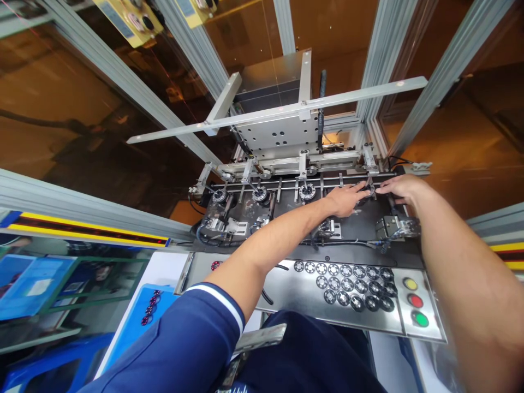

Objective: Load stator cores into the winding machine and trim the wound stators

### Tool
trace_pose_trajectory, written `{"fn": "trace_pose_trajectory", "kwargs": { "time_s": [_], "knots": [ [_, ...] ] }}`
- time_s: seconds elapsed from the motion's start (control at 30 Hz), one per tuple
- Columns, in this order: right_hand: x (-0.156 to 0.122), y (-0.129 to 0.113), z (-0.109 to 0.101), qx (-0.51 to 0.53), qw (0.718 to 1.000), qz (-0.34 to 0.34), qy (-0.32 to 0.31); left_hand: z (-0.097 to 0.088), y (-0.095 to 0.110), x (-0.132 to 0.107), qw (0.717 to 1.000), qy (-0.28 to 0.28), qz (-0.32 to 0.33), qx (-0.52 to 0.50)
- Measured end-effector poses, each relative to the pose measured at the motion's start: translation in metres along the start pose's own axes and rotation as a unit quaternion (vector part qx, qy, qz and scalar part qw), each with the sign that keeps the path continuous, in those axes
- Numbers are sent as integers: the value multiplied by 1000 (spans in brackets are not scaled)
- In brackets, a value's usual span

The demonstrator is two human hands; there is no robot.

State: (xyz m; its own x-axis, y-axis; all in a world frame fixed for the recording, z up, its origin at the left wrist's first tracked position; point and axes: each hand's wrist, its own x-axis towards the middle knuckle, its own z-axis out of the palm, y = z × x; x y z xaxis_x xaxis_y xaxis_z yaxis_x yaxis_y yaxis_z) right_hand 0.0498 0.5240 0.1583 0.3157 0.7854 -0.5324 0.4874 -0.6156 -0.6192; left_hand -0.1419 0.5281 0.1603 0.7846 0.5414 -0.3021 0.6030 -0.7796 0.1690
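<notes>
At the rightmost station of the black fixture plate point(295, 218), my left hand point(345, 200) reaches in with its fingertips on a round black-and-silver part point(369, 190). Its thumb is mostly hidden. From the other side comes my right hand point(403, 188), fingers apart, tips close to the part's right edge. Whether they touch it I cannot tell. Similar round parts sit in the other stations: one point(307, 191) left of my left hand, another point(259, 194) further left, and a third point(219, 196) at the far left. A metal clamp arm point(369, 158) stands just behind the right station.
Rows of black ring-shaped parts point(346, 284) lie on the steel front panel point(295, 297). Yellow, red and green buttons point(415, 301) are at its right end. A long light-coloured bar point(262, 115) crosses above the fixture. A blue tray point(135, 322) with reddish rings stands at lower left.
</notes>
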Motion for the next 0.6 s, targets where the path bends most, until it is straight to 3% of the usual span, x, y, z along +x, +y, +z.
{"fn": "trace_pose_trajectory", "kwargs": {
  "time_s": [0.1,0.33,0.5,0.6],
  "knots": [
    [-1,-2,-1,6,999,42,-23,0,0,0,1000,0,0,-1],
    [-5,-5,3,13,998,63,-14,2,-2,0,1000,5,0,-5],
    [-5,-7,5,11,998,60,20,2,-2,-1,1000,2,4,-3],
    [-10,-11,-4,7,996,36,81,0,-4,-1,1000,-9,6,2]
  ]
}}
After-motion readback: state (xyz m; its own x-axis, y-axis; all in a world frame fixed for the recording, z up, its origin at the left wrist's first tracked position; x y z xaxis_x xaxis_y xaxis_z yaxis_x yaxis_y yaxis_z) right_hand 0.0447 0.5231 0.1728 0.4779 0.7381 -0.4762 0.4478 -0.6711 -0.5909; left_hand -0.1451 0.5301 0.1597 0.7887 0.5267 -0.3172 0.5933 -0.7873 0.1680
